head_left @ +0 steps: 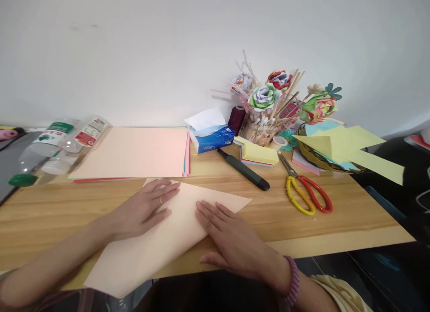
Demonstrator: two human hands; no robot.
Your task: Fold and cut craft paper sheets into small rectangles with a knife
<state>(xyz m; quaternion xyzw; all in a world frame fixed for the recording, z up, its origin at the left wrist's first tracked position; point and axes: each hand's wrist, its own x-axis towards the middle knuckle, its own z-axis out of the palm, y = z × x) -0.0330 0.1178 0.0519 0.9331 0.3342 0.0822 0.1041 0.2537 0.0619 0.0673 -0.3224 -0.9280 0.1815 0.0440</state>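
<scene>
A pale pink sheet of paper (168,240), folded over at a slant, lies across the front of the table, one corner reaching past the edge. My left hand (144,209) rests on its upper left part with fingers spread; a thin ring shows on one finger. On the sheet's right side, along the fold, my right hand (228,236) lies flat with fingers stretched out and thumb apart. A purple coil band (293,280) circles my right wrist. Behind my hands is a stack of coloured paper (141,151), pale pink on top.
Scissors (302,186) with yellow and red handles and a dark green pen-like tool (245,171) lie right. Behind are a tissue pack (211,137), sticky notes (258,154), paper flowers (265,97) and a basket (309,153) of paper. Two plastic bottles (50,139) lie left.
</scene>
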